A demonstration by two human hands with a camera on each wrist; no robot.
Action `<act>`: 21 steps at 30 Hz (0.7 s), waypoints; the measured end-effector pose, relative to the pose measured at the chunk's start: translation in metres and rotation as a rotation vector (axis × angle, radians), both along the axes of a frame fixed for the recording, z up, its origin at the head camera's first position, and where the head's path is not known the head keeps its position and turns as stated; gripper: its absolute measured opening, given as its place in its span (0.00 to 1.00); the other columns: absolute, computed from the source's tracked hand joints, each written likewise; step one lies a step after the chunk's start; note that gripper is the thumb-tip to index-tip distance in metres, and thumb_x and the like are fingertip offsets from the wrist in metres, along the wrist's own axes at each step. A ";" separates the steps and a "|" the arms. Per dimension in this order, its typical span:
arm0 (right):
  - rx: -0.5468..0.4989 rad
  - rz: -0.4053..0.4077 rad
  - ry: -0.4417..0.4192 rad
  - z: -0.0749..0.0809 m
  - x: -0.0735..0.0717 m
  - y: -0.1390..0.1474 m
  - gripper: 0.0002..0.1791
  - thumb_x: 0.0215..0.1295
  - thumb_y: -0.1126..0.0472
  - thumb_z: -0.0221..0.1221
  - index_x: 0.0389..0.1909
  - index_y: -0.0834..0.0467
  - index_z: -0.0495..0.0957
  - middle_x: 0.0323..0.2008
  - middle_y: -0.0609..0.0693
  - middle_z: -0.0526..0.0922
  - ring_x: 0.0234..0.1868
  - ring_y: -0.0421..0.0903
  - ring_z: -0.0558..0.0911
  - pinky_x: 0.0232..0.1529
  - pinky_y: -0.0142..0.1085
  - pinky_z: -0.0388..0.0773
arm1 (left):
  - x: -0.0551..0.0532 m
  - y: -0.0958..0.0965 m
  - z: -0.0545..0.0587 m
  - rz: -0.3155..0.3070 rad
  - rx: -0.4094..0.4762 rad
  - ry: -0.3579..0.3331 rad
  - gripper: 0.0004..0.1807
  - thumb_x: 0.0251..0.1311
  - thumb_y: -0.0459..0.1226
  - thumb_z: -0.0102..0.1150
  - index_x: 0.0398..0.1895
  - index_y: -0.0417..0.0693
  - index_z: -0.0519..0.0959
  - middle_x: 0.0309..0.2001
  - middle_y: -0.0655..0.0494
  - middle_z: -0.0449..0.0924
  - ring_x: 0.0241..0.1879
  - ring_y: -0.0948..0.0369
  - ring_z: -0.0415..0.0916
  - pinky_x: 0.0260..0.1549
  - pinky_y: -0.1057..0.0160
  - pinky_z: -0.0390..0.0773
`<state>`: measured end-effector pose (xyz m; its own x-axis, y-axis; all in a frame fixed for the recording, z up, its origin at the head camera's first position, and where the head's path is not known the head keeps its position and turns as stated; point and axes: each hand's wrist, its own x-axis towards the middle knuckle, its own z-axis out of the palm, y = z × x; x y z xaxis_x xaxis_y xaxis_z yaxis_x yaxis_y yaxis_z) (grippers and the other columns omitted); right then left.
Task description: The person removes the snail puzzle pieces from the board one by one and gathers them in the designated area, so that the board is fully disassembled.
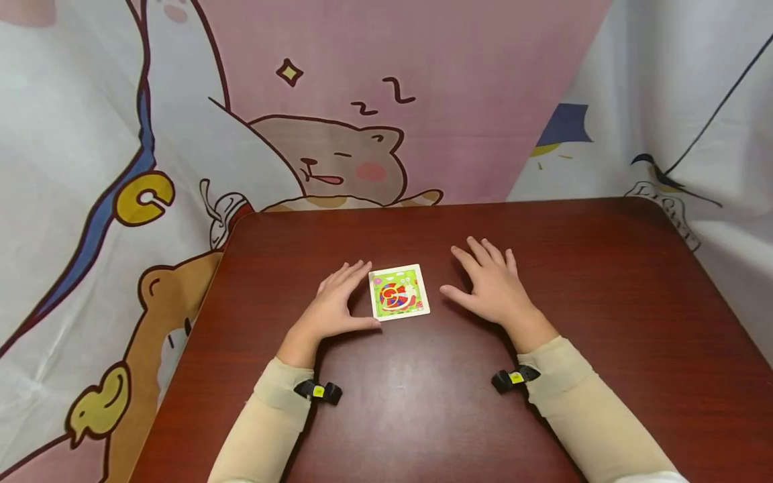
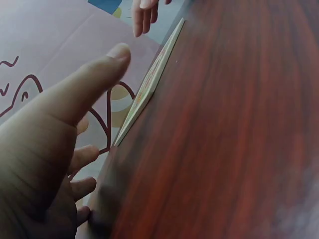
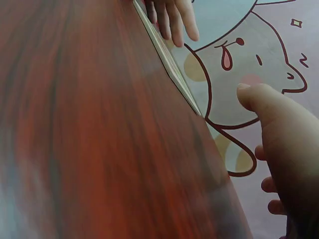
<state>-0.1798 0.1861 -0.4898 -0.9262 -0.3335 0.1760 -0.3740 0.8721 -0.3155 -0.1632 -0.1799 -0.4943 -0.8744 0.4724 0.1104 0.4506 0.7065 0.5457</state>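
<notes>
A small square picture puzzle [image 1: 398, 292] with a pale border and a colourful snail on green lies flat on the table. My left hand [image 1: 335, 300] is at its left side, thumb and fingers spread apart. Whether that hand touches the border, I cannot tell. To the right of the puzzle, my right hand [image 1: 490, 285] hovers or rests with fingers spread, apart from it and holding nothing. Both wrist views show the puzzle edge-on as a thin pale board [image 2: 149, 84], with the thumb of each hand extended near it.
The dark red-brown wooden table [image 1: 398, 416] has rounded far corners. Behind it hangs a cloth [image 1: 483, 80] printed with cartoon animals, touching or close to the table's far edge. A black strap with a yellow tag [image 1: 319, 391] is on each wrist.
</notes>
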 end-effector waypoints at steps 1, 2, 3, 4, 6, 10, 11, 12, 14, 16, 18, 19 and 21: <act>0.000 0.004 0.000 -0.001 0.000 -0.002 0.52 0.64 0.21 0.58 0.81 0.48 0.67 0.82 0.61 0.59 0.81 0.66 0.55 0.72 0.76 0.45 | -0.001 0.000 -0.001 -0.002 -0.005 0.003 0.67 0.44 0.62 0.84 0.86 0.52 0.59 0.83 0.45 0.58 0.82 0.39 0.49 0.73 0.30 0.50; 0.000 0.008 -0.001 -0.001 -0.001 -0.004 0.52 0.64 0.21 0.59 0.81 0.49 0.68 0.82 0.61 0.60 0.81 0.66 0.56 0.73 0.76 0.45 | -0.001 0.000 -0.003 -0.004 -0.010 0.004 0.67 0.44 0.62 0.84 0.86 0.52 0.59 0.83 0.45 0.58 0.82 0.39 0.49 0.73 0.30 0.49; 0.000 0.011 -0.004 -0.002 -0.001 -0.006 0.52 0.64 0.21 0.59 0.80 0.49 0.68 0.82 0.61 0.60 0.81 0.66 0.56 0.73 0.76 0.45 | -0.002 0.000 -0.004 -0.005 -0.011 0.004 0.67 0.44 0.62 0.84 0.86 0.52 0.59 0.83 0.45 0.59 0.82 0.39 0.50 0.74 0.31 0.49; 0.000 0.015 -0.009 -0.002 -0.002 -0.009 0.52 0.64 0.21 0.59 0.80 0.50 0.68 0.82 0.60 0.60 0.81 0.66 0.56 0.73 0.75 0.45 | -0.002 0.000 -0.005 -0.003 -0.012 0.003 0.67 0.44 0.63 0.83 0.86 0.52 0.60 0.83 0.46 0.59 0.82 0.40 0.50 0.74 0.31 0.48; 0.001 0.022 -0.021 -0.004 -0.003 -0.013 0.52 0.64 0.21 0.59 0.80 0.50 0.69 0.82 0.60 0.60 0.81 0.66 0.56 0.74 0.75 0.45 | -0.003 0.000 -0.008 0.003 -0.011 0.005 0.66 0.45 0.63 0.83 0.86 0.52 0.60 0.82 0.46 0.60 0.83 0.41 0.50 0.74 0.32 0.48; -0.003 0.039 -0.029 -0.006 -0.005 -0.022 0.51 0.65 0.22 0.58 0.79 0.51 0.70 0.81 0.60 0.61 0.81 0.65 0.58 0.74 0.74 0.46 | -0.003 0.000 -0.011 0.021 -0.006 0.023 0.66 0.44 0.62 0.84 0.85 0.51 0.61 0.81 0.47 0.63 0.82 0.41 0.50 0.74 0.33 0.48; -0.005 0.043 -0.027 -0.007 -0.006 -0.024 0.50 0.66 0.22 0.58 0.79 0.51 0.70 0.81 0.60 0.61 0.80 0.65 0.58 0.74 0.74 0.46 | -0.003 0.001 -0.012 0.025 -0.009 0.031 0.65 0.44 0.62 0.84 0.85 0.51 0.62 0.81 0.47 0.63 0.82 0.41 0.51 0.74 0.33 0.48; -0.009 0.049 -0.024 -0.007 -0.006 -0.027 0.50 0.66 0.22 0.58 0.79 0.51 0.70 0.81 0.60 0.62 0.80 0.65 0.59 0.74 0.73 0.47 | -0.003 0.001 -0.013 0.029 -0.014 0.037 0.65 0.44 0.62 0.84 0.85 0.51 0.62 0.81 0.48 0.64 0.82 0.41 0.51 0.74 0.34 0.48; -0.014 0.061 -0.017 -0.009 -0.007 -0.032 0.49 0.67 0.23 0.58 0.78 0.52 0.71 0.80 0.60 0.63 0.80 0.65 0.60 0.74 0.73 0.48 | -0.003 0.002 -0.015 0.036 -0.026 0.046 0.65 0.44 0.63 0.83 0.85 0.52 0.62 0.80 0.49 0.65 0.82 0.42 0.51 0.74 0.34 0.48; -0.013 0.075 -0.013 -0.010 -0.007 -0.037 0.49 0.67 0.24 0.58 0.78 0.52 0.72 0.80 0.60 0.63 0.79 0.66 0.60 0.73 0.73 0.49 | -0.002 0.003 -0.016 0.042 -0.039 0.047 0.65 0.44 0.63 0.83 0.85 0.52 0.62 0.80 0.50 0.65 0.82 0.42 0.51 0.75 0.35 0.47; -0.013 0.090 -0.012 -0.012 -0.008 -0.043 0.49 0.66 0.23 0.59 0.77 0.52 0.72 0.80 0.60 0.64 0.79 0.66 0.60 0.73 0.73 0.49 | -0.001 0.004 -0.016 0.047 -0.047 0.044 0.65 0.45 0.63 0.83 0.85 0.53 0.62 0.80 0.51 0.65 0.82 0.43 0.51 0.76 0.35 0.47; -0.013 0.097 -0.013 -0.013 -0.008 -0.046 0.50 0.65 0.23 0.60 0.77 0.53 0.72 0.80 0.60 0.64 0.79 0.65 0.60 0.73 0.73 0.50 | -0.001 0.004 -0.016 0.050 -0.049 0.041 0.65 0.45 0.63 0.83 0.85 0.53 0.62 0.80 0.51 0.65 0.82 0.43 0.51 0.76 0.36 0.47; -0.015 0.112 -0.015 -0.013 -0.009 -0.053 0.51 0.63 0.23 0.61 0.77 0.52 0.72 0.80 0.60 0.64 0.79 0.65 0.60 0.74 0.72 0.50 | 0.000 0.004 -0.015 0.055 -0.052 0.038 0.65 0.45 0.63 0.82 0.85 0.53 0.62 0.80 0.51 0.65 0.83 0.44 0.51 0.76 0.36 0.46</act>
<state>-0.1884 0.1327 -0.5025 -0.8859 -0.4323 0.1681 -0.4637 0.8202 -0.3349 -0.1637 -0.1758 -0.5092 -0.8949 0.4296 0.1207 0.4301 0.7579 0.4905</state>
